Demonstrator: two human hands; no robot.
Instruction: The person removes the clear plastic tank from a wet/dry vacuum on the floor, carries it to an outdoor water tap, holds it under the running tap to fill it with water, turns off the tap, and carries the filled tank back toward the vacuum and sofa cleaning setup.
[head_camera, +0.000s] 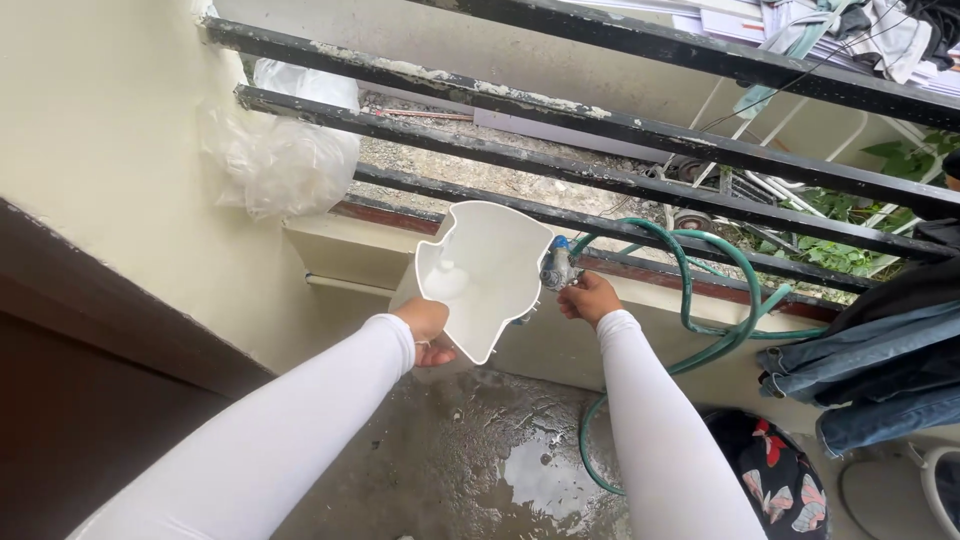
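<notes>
My left hand (428, 330) grips the near edge of a white plastic jug-like container (485, 270), held tilted with its open mouth toward me under a wall tap. My right hand (588, 297) is closed on the metal tap (556, 266), which has a blue top and sticks out of the low cream wall. A green hose (700, 262) runs from the tap, loops right and drops to the wet concrete floor (500, 440). Both arms wear white sleeves. A little foam or water shows inside the container.
Black metal railing bars (600, 125) cross above the low wall. A clear plastic bag (280, 160) hangs at the left by the cream wall. Jeans (870, 365) hang at the right, with a dark butterfly-patterned cloth (775, 470) below. A dark door edge (90, 350) is at the left.
</notes>
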